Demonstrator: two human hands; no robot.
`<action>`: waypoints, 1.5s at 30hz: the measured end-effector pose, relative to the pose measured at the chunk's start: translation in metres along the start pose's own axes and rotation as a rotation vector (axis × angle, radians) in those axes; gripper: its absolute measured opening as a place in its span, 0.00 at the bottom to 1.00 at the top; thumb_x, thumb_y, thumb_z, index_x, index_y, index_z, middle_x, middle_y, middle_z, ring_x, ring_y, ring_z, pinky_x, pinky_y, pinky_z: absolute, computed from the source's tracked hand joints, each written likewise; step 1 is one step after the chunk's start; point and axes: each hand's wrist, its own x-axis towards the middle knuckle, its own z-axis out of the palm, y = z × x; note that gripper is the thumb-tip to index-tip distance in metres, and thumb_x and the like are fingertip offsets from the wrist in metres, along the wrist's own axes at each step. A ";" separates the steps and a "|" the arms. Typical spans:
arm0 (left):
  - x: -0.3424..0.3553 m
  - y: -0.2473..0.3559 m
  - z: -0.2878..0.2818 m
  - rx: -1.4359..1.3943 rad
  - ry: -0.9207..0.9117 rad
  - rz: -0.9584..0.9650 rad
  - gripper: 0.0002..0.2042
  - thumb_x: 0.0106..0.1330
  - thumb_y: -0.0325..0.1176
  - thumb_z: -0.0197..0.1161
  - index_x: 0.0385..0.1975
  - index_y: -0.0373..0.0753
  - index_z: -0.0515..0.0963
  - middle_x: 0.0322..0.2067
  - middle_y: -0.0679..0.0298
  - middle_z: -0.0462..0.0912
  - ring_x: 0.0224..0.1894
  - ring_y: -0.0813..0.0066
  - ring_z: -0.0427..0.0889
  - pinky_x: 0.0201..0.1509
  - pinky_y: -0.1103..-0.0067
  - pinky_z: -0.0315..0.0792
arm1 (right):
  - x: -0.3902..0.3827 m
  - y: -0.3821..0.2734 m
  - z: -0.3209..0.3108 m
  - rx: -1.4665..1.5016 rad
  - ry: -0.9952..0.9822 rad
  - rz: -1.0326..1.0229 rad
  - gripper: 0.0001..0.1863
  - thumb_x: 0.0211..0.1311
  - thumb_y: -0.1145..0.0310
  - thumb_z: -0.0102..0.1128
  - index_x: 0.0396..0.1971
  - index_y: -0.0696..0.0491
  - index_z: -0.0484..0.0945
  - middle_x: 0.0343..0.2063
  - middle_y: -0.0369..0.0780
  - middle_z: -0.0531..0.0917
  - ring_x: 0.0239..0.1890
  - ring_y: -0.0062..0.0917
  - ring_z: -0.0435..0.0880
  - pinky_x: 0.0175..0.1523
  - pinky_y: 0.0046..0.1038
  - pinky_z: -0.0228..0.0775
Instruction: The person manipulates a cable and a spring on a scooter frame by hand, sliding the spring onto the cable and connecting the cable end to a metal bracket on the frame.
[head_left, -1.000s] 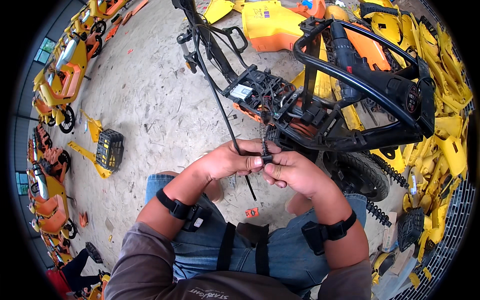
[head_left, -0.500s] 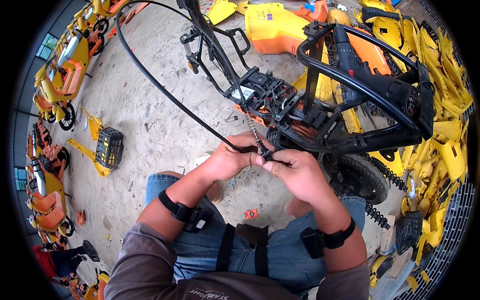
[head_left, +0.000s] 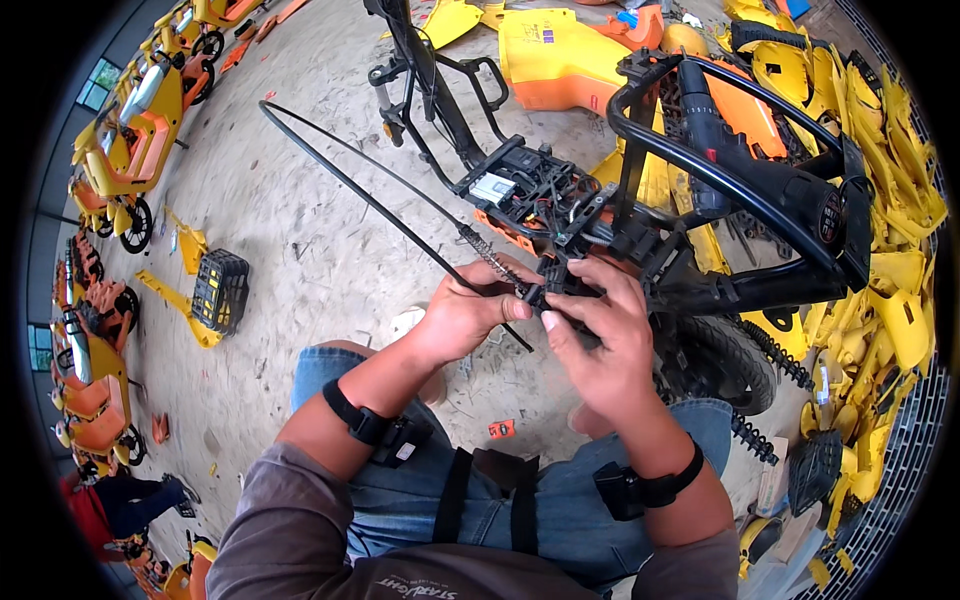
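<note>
My left hand (head_left: 462, 318) is closed around a thin black cable (head_left: 350, 188), with the thumb pressed near a metal coil spring (head_left: 487, 254). The cable bends back sharply at the upper left, and its free tip pokes out below my fingers. The spring sits on the cable's returning strand and leads to a small black fitting (head_left: 535, 296) between my hands. My right hand (head_left: 605, 328) has its fingers spread, the index fingertip and thumb beside that fitting. Just beyond stands a stripped black scooter frame (head_left: 730, 170) with exposed wiring (head_left: 545, 200).
A black power drill (head_left: 735, 150) rests in the scooter frame. Yellow body panels (head_left: 895, 290) are heaped at the right, and a yellow-orange panel (head_left: 560, 60) lies at the back. Several scooters (head_left: 135, 130) line the left side. A black basket (head_left: 220, 290) lies on the floor.
The cable loop has narrowed into a sharp bend, and its free tip now shows below my left hand. My right hand has loosened its pinch, with fingers spreading upward. The spring has tilted leftward.
</note>
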 end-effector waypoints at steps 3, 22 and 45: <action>0.001 -0.002 0.001 -0.007 -0.017 0.001 0.14 0.57 0.24 0.71 0.43 0.33 0.81 0.40 0.67 0.79 0.45 0.78 0.77 0.49 0.79 0.71 | -0.002 0.013 0.007 0.275 -0.134 0.306 0.10 0.62 0.68 0.63 0.38 0.59 0.83 0.43 0.43 0.81 0.44 0.34 0.79 0.49 0.30 0.71; -0.001 0.000 0.003 -0.014 0.024 -0.049 0.15 0.57 0.25 0.71 0.44 0.33 0.79 0.42 0.66 0.78 0.43 0.77 0.78 0.50 0.79 0.73 | -0.010 0.010 0.018 0.768 -0.192 0.673 0.18 0.72 0.57 0.54 0.40 0.58 0.79 0.33 0.34 0.81 0.37 0.16 0.77 0.42 0.20 0.69; 0.000 0.000 0.004 -0.056 0.020 -0.081 0.14 0.58 0.23 0.69 0.44 0.31 0.79 0.40 0.66 0.80 0.43 0.77 0.79 0.50 0.78 0.73 | -0.012 0.019 0.016 0.903 -0.285 0.954 0.17 0.71 0.55 0.56 0.41 0.57 0.77 0.34 0.35 0.80 0.39 0.17 0.77 0.39 0.20 0.69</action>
